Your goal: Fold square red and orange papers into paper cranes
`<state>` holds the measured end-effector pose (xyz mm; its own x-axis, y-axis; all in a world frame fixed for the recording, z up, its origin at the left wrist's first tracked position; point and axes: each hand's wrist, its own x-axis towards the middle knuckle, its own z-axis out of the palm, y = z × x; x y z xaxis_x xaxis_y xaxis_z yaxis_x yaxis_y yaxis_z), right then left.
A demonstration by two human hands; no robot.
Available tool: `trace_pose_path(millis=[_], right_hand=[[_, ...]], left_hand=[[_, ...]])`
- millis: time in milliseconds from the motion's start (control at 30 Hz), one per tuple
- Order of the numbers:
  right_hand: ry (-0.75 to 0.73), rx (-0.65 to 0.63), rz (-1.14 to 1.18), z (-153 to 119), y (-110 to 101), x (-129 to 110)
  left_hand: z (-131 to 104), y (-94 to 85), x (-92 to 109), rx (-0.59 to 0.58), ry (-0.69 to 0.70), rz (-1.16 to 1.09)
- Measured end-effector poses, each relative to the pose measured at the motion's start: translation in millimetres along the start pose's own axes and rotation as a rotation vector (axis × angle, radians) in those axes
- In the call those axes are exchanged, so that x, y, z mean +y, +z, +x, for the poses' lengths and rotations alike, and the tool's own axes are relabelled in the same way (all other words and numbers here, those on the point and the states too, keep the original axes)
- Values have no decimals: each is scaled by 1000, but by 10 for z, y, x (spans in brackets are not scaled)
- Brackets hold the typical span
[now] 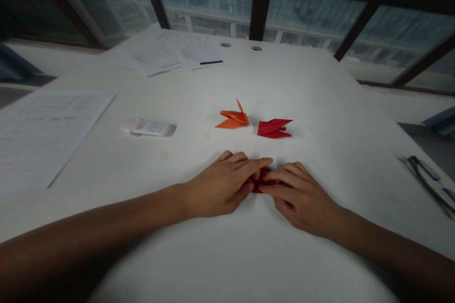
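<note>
A small folded red paper lies on the white table, largely covered by my fingers. My left hand rests over its left side, with the index finger stretched across the top and the thumb at the near edge. From the right, my right hand pinches the paper between thumb and fingertips. Just beyond my hands sit two folded paper pieces: an orange origami piece with pointed flaps, and a red origami piece whose points face right.
A white remote control lies left of the folded pieces. Paper sheets cover the table's left side, and more printed sheets lie at the back. Dark-framed glasses rest at the right edge. Windows stand behind the table.
</note>
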<state>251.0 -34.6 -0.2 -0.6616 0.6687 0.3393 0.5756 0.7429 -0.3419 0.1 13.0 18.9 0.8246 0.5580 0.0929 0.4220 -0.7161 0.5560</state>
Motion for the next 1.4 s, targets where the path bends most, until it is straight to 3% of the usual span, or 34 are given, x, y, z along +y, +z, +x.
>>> trace_pose_path(millis=[600,967,1133,1400], right_hand=[[15,-42,-25,14,-12,6],[-5,17,-36,6,10,21],[-3,11,-31,15,3,22],[219,69,106,29,6,34]], left_hand=[[43,-79,-54,-31,25,-9],[45,-39,-78,-10,35,8],[33,6,-75,85,-9,48],[46,21,-78,75,-83,25]])
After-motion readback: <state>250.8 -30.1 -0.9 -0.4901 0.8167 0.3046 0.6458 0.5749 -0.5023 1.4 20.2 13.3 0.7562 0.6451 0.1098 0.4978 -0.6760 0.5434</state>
